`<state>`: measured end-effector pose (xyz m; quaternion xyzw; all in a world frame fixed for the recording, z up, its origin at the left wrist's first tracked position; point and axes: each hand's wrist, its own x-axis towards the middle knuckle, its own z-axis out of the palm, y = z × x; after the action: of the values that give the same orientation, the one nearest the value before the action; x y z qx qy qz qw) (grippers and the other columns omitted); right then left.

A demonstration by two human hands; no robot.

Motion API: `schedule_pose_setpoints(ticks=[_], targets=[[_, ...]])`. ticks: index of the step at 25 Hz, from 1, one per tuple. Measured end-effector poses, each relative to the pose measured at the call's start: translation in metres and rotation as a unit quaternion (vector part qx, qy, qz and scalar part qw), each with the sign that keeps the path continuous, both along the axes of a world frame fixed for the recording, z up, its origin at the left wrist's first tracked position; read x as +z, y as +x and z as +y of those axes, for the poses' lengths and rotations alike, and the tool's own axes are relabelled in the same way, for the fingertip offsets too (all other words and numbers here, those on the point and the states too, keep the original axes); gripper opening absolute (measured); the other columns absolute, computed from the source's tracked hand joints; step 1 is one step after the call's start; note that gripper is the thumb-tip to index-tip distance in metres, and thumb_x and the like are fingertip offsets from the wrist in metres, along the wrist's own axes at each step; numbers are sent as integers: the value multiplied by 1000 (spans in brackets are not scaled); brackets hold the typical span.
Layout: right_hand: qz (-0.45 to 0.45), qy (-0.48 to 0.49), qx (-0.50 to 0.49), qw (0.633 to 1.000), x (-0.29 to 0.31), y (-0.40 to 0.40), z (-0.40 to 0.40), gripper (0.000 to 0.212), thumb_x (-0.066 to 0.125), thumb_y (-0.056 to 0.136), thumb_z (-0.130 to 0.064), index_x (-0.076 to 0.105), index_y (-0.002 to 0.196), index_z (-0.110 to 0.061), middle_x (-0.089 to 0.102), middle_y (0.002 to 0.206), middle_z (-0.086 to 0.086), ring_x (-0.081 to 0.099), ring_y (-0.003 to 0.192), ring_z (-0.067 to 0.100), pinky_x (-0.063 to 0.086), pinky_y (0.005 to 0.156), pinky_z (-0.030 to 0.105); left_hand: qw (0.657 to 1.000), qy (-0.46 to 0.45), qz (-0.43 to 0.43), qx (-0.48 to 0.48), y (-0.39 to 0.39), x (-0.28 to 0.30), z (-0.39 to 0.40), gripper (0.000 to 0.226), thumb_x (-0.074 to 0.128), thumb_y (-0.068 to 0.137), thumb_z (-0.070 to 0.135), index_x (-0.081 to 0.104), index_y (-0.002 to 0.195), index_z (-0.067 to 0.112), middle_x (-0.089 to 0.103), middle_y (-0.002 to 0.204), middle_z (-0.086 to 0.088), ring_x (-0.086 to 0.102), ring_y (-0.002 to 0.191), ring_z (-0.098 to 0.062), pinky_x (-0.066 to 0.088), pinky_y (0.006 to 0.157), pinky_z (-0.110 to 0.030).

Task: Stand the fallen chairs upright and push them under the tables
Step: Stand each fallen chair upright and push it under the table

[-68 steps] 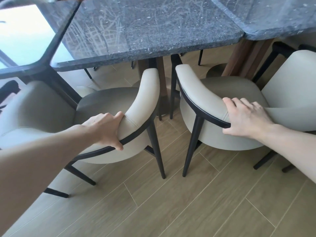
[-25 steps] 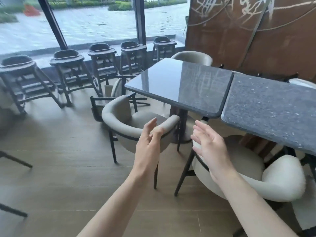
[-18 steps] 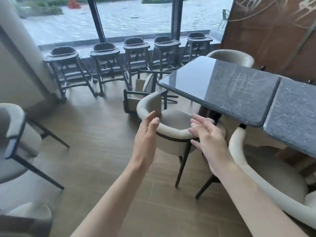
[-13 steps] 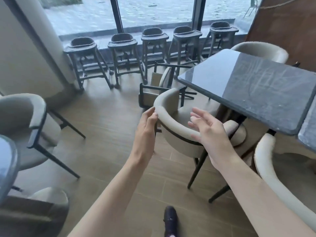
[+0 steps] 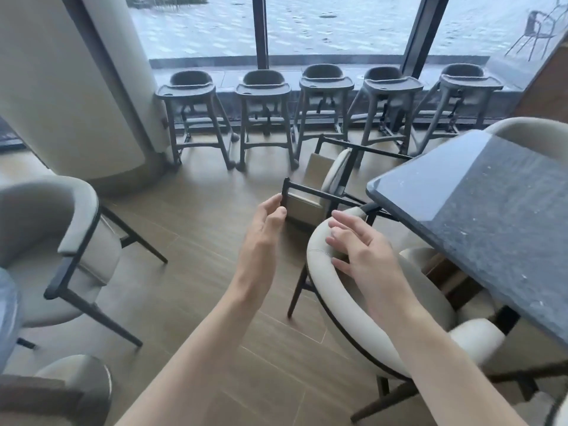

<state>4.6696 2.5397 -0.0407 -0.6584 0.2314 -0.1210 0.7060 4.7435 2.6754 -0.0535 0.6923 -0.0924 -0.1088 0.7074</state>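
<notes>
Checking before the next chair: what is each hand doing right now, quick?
Left hand: open, fingers relaxed, holding nothing, raised toward the fallen chair.
Right hand: open, holding nothing, over the upright chair backrest; contact cannot be told.

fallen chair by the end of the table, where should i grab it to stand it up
The fallen chair lies on its side, dark legs pointing out level and the seat underside facing the camera. Probably best: come from the near, open-floor side, one hand on the exposed near leg, the other on the padded curved back, then tip it upright. The left hand is already open beside that leg's end.
</notes>
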Motion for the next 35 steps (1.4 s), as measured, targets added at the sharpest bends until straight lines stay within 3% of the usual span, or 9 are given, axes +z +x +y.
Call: schedule_pose_setpoints(ticks=[6,10,18,25,28,30,35], targets=[[-2,-18,35,999,-3,136,9,27,56,99,-18,67,123,-27,68,116,-15,63,115,6,48,107,41,999,-12,20,25,122,-2,10,47,43,84,51,54,129,45,57,123,29,53,129,-5,40,113,-43],[-1,-17,53,998,-8,240,27,27,57,98,-20,68,122,-28,69,116,-14,65,112,4,51,102,44,999,-21,18,31,222,-3,29,43,43,84,51,55,125,47,57,126,27,54,128,-3,40,114,-42],[-7,-12,10,1000,0,438,39,24,57,98,-21,71,115,-33,72,111,-15,65,111,5,54,98,41,1000,-14,24,3,431,4,47,42,43,84,50,59,122,45,59,125,25,55,127,-5,40,114,-44],[-5,-13,-22,1000,-5,584,13,22,58,98,-23,72,112,-34,72,111,-19,66,107,2,54,97,39,1000,-6,6,-28,586,1,21,50,46,83,47,58,130,38,60,126,22,56,126,-5,43,112,-43],[-11,-11,-36,999,-9,655,-4,22,58,98,-22,72,113,-32,72,111,-16,67,108,10,53,96,40,999,5,-3,-43,660,-2,3,51,46,84,48,58,132,37,61,123,24,58,124,-4,43,111,-41],[-9,-8,-43,999,-9,704,-19,22,58,98,-22,72,111,-31,72,109,-13,66,110,15,52,97,42,999,11,-1,-47,712,-1,-12,46,45,84,47,61,127,39,64,117,26,60,121,-2,44,110,-41],[-7,-11,-35,999,-8,817,-56,21,58,98,-23,72,110,-32,73,112,-14,67,108,8,54,98,40,998,16,-10,-67,825,3,-43,35,45,86,47,66,115,45,67,114,34,61,117,3,46,108,-39]])
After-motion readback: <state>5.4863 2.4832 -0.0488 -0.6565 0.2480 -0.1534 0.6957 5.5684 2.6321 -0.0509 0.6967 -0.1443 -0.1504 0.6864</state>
